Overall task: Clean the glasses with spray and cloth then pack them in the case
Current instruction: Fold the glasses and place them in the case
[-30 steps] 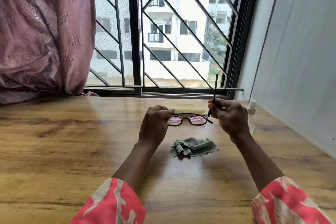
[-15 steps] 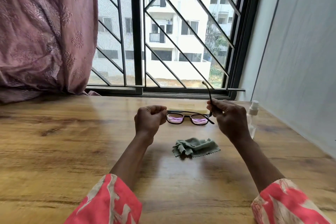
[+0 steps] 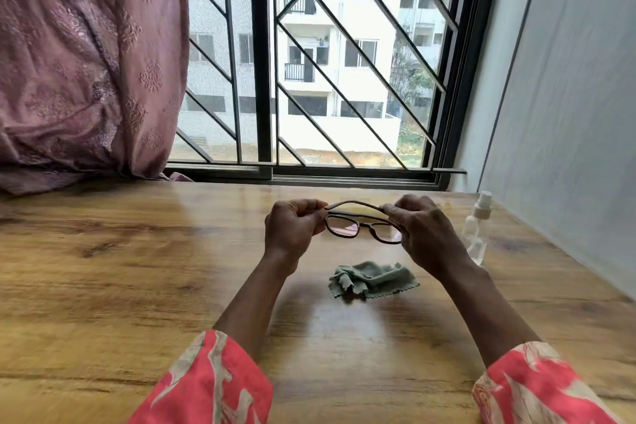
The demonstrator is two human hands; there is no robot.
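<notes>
Dark-framed glasses (image 3: 364,225) hang a little above the wooden table (image 3: 137,268), held between both hands. My left hand (image 3: 292,227) pinches the frame's left end. My right hand (image 3: 423,234) grips the right end, and one temple arm lies folded across the top of the frame between the hands. A crumpled green cloth (image 3: 373,279) lies on the table just below the glasses. A small clear spray bottle (image 3: 476,227) with a white nozzle stands to the right of my right hand. No case is visible.
A barred window (image 3: 309,79) runs along the table's far edge. A pink curtain (image 3: 86,62) hangs at the back left and a grey wall (image 3: 568,96) closes the right side. My red patterned sleeves show at the bottom.
The right temple arm, which stood upright in my right hand, has been folded down across the frame. Both hands stay on the glasses.
</notes>
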